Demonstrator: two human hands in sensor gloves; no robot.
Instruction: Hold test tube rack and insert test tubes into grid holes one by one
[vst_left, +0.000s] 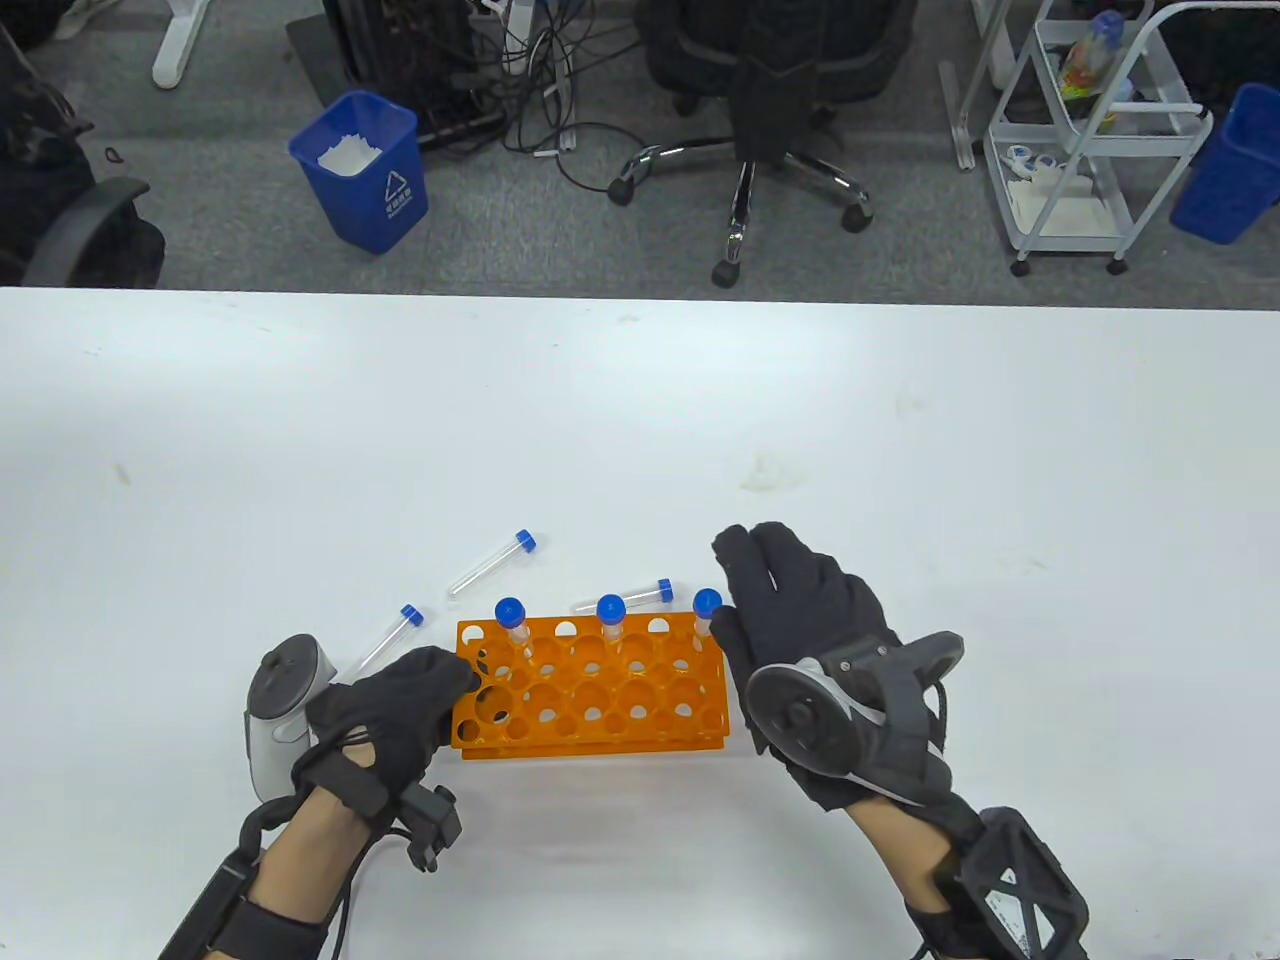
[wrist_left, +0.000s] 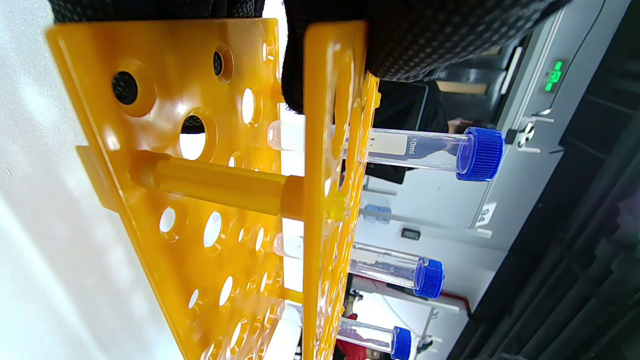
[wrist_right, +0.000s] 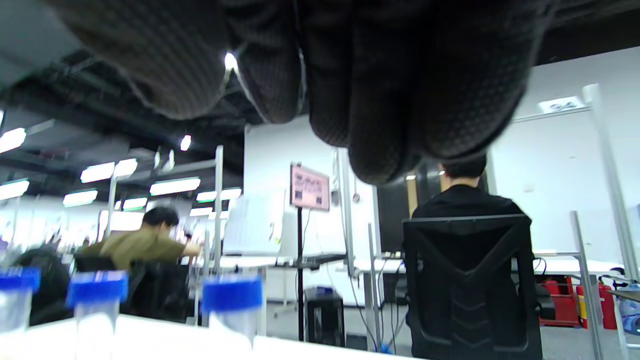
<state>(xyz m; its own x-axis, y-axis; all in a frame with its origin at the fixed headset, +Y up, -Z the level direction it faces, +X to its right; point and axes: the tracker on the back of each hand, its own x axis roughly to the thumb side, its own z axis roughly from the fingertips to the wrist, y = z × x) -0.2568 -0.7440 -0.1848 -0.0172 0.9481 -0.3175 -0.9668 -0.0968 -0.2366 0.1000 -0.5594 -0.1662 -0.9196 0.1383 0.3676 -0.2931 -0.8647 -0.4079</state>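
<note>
— Table view: where's the rack?
— The orange rack (vst_left: 590, 690) sits near the table's (vst_left: 900, 420) front edge; the left hand (vst_left: 385, 715) grips its left end.
— And the tubes?
— Three stand capped along its far row (vst_left: 610, 618); three lie behind it (vst_left: 492, 565).
— Right hand?
— The right hand (vst_left: 810, 640) is beside the rack's right end, fingers loosely extended, holding nothing.

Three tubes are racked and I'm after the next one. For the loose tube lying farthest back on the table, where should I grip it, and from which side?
Grip the far loose tube mid-barrel, coming from above with the right hand. It lies flat and diagonal, blue cap far-right, with bare table either side, so fingers should straddle it.
</note>
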